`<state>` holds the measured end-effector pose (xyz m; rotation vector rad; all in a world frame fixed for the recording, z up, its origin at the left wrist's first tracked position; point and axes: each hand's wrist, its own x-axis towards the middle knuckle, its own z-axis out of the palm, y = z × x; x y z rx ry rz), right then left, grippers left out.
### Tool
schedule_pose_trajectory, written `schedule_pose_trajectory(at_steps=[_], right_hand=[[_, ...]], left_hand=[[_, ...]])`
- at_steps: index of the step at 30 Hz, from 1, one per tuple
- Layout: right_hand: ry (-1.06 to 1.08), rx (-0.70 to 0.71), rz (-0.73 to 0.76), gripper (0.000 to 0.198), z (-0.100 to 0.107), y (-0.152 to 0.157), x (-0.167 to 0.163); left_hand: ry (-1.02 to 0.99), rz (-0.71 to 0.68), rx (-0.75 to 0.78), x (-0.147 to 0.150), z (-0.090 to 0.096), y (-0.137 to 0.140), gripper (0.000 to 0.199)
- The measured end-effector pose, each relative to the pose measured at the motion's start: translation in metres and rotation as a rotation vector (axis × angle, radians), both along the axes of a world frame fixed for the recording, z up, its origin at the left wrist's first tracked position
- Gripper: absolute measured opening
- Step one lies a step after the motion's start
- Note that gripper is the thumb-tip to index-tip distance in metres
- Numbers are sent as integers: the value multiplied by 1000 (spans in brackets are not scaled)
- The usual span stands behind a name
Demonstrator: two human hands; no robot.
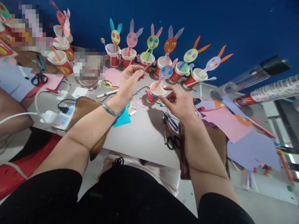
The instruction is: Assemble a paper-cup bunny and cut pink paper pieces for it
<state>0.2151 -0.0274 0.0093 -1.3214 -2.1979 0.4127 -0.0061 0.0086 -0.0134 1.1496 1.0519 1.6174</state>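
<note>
The rabbit cup [153,97], a red and white paper cup with a purple rabbit head [165,72] rising from it, stands on the grey table [137,141] and serves as the landmark here. The right hand [178,101] is at the right side of that cup, thumb and forefinger bent towards its rim; whether they grip it or are only close beside it, I cannot tell. The left hand [132,77] is raised to the left of the cup, thumb and fingertips pinched together, and I cannot tell if anything small is between them. Behind the cup runs a row of six other rabbit cups [161,63]. In front of it and slightly right lie black-handled scissors [173,142] and a pen [165,132]; in front and to its left, a blue paper sheet [122,119]. Well to its right are a pink sheet [230,123] and a stack of paper cups [273,92]
</note>
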Motion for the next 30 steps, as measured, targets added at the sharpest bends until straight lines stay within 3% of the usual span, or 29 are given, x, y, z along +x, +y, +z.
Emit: schedule_pose_trajectory(at_steps=[6,11,15,16,18,21,24,28,30], right_hand=[[-208,-78,108,33,-10,-17,-24],[-538,-149,257,33,-25,-36,-53],[-652,-124,331,44,-32,-41,-64],[-667,-114,334,48,-33,-41,-65],[-706,-115,344,53,-34,-41,-67],[-746,-140,371,49,-33,-43,-71],[-689,-114,391,39,-32,-48,-81],[-542,72,548,33,-41,-59,-100],[-479,142,655,40,-51,-67,-109]], left_hand=[[-55,3,-8,4,5,-2,14],[-158,19,30,-6,37,-10,13],[66,-44,32,-36,66,-14,6],[177,-123,5,-44,70,-14,8],[270,-127,-35,-60,75,-13,7],[544,-72,-46,-79,72,-9,16],[946,-150,-28,-89,62,-4,12],[1148,-276,-79,-90,53,-2,20],[1182,-425,-126,-88,50,-3,23]])
